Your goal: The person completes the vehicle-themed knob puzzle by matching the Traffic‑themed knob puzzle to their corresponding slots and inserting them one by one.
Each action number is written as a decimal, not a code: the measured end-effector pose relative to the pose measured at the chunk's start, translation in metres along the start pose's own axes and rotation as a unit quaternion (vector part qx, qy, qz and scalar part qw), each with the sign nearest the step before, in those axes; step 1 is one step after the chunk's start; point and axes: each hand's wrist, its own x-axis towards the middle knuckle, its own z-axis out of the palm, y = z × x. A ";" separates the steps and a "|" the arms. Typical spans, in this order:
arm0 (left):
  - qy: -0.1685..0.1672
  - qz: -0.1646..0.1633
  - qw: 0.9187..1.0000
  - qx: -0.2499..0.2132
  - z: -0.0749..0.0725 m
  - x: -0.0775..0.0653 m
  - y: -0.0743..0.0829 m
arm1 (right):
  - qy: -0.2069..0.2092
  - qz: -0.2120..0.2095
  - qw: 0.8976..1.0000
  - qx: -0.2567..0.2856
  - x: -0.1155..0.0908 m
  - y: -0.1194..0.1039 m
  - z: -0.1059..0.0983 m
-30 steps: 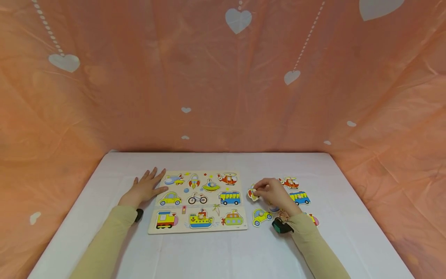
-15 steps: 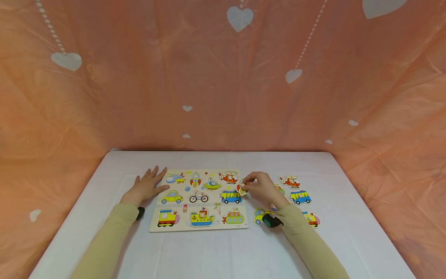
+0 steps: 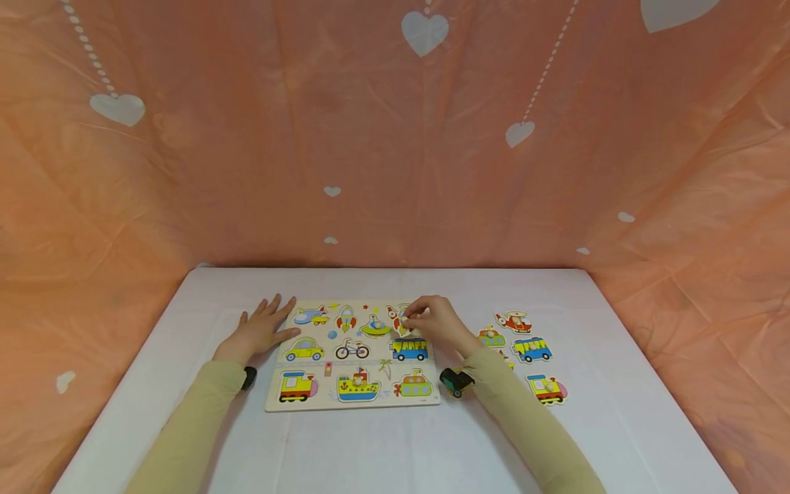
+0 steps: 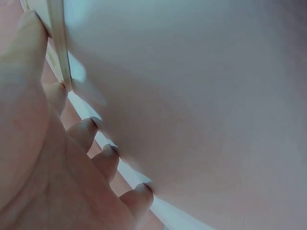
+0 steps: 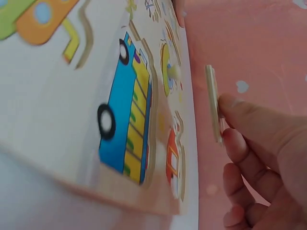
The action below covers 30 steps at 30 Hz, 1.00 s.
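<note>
A wooden puzzle board [image 3: 273,394] with vehicle pictures lies on the table. My left hand [image 3: 256,333] rests at its upper left edge, fingers spread, with the thumb on the board, as the left wrist view [image 4: 72,139] also shows. My right hand [image 3: 437,319] pinches a rocket puzzle piece [image 3: 401,324] between thumb and fingers, above the board near the helicopter picture. In the right wrist view the puzzle piece [image 5: 214,105] is seen edge-on, apart from the board. A knobbed saucer piece [image 3: 375,328] and a ship piece [image 3: 358,388] sit in the board.
Right of the board lie loose pieces: a helicopter [image 3: 515,322], a submarine [image 3: 491,337], a bus [image 3: 533,350] and a train [image 3: 546,390]. Others are partly hidden under the right forearm. An orange curtain with white hearts [image 3: 424,33] hangs behind the white table [image 3: 345,453].
My right hand has carried the rocket piece leftward from beside the loose pieces to over the board's upper right. My left hand has stayed at the board's edge.
</note>
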 end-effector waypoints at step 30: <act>0.001 -0.001 1.000 -0.013 -0.003 -0.005 0.003 | -0.065 -0.031 0.997 -0.009 0.046 -0.037 0.065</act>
